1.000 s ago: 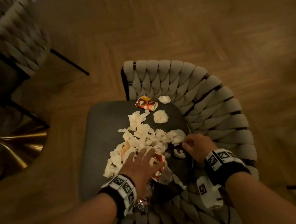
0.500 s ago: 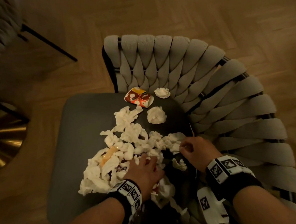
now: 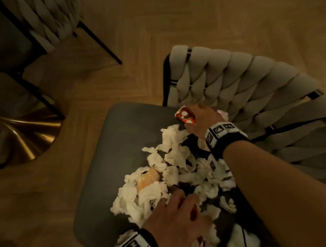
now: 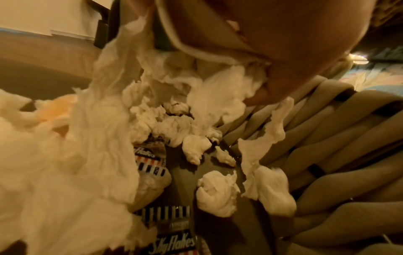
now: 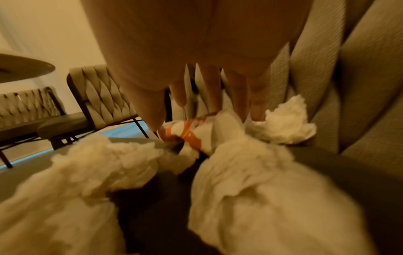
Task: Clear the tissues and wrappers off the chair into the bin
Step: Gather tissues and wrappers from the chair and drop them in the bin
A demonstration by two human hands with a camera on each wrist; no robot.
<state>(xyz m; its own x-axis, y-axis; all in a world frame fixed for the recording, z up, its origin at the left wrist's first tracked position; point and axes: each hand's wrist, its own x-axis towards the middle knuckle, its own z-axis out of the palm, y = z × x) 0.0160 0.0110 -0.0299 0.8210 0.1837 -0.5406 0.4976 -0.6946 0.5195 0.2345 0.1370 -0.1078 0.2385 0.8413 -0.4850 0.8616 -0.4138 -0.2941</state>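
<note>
Meanwhile, crumpled fluffy tissues (image 3: 171, 158) heap on the smooth chair (image 3: 120, 143) seat.

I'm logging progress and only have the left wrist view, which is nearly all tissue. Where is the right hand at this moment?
Observer: The right hand is at the back of the seat, on the red-and-white wrapper beside the backrest.
Operator: Is it gripping that wrapper?
Observer: Not plainly. In the right wrist view its fingers are straight, their tips touching the wrapper and a tissue ball.
Operator: Is the bin within sight?
Observer: No bin shows in any view. The head view shows only a second chair and a gold table base nearby.
</note>
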